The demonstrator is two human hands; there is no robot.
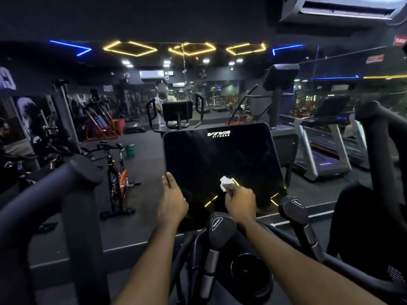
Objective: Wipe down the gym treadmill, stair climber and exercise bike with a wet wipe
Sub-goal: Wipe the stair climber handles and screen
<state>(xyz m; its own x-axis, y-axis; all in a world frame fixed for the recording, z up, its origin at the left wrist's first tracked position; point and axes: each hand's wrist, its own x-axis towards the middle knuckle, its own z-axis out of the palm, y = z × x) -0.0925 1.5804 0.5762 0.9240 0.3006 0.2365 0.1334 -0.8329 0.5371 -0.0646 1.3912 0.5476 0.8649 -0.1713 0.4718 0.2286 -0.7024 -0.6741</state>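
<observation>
My left hand (172, 202) grips the left edge of the console screen (218, 155), fingers (168, 179) curled round it. My right hand (241, 202) pinches the wet wipe (225, 183) against its lower half; bare screen stretches above my fingers.

- The left hand (172, 201) is reaching forward and holding the side of the screen (220, 155), thumb in front.
- The right hand (241, 202) is reaching forward too, its fingers (231, 190) pinching a white wipe (225, 183).
</observation>
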